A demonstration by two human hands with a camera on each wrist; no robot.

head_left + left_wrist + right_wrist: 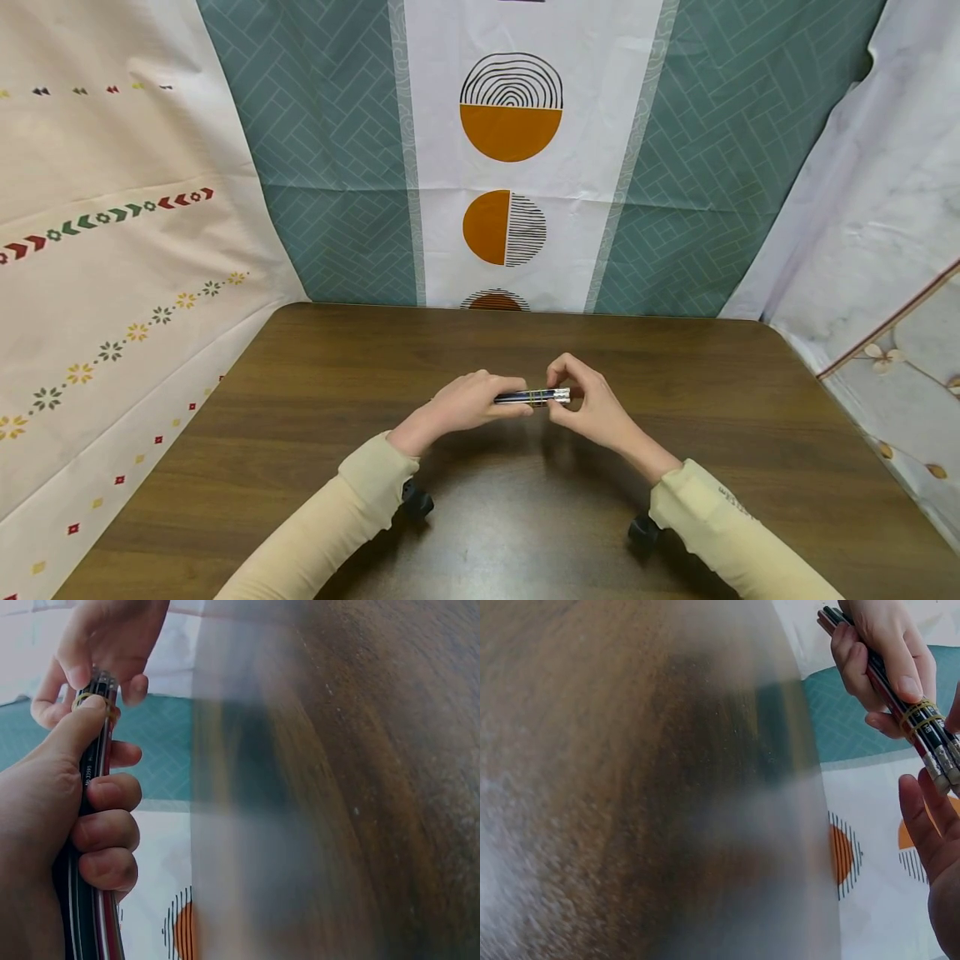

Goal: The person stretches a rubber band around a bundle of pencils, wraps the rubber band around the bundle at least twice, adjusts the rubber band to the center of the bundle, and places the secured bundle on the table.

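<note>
Pencils (528, 397) in a bundle are hovering above the table (300, 400) middle, the left hand (468, 404) gripping them, the right hand (588, 404) pinching the eraser end — its yellow rubber band (921, 714) may be slipping off, loosening the bundle.

A bundle of pencils (531, 397) is hanging just above the middle of the table (300, 417). The left hand (468, 403) is gripping its left end. The right hand (585, 404) is sitting at its right end. Patterned cloths (330, 167) are hanging behind the table and at both sides.
</note>
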